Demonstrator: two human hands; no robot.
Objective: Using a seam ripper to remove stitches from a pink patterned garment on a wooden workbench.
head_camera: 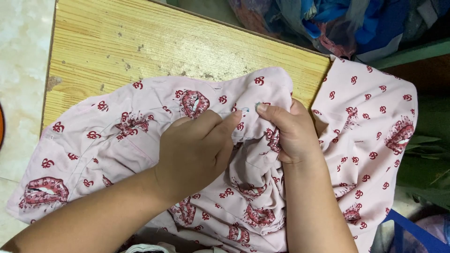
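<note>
At the far left a pale tiled floor borders the wooden desk, whose worn yellow top carries a pink garment printed with dark red lips and small swirls, spread across the desk and hanging over its right edge. The left hand comes in from the lower left, forearm angled up across the cloth, knuckles up and fingers curled, pinching a fold of the garment at a small pale button. Just beside it, the right hand rises from the bottom edge, forearm nearly upright, fingers clenched on a bunched fold of the same garment, thumb tip almost meeting the left forefinger. Beyond the desk's far right corner lies a heap of blue and patterned fabrics.
</note>
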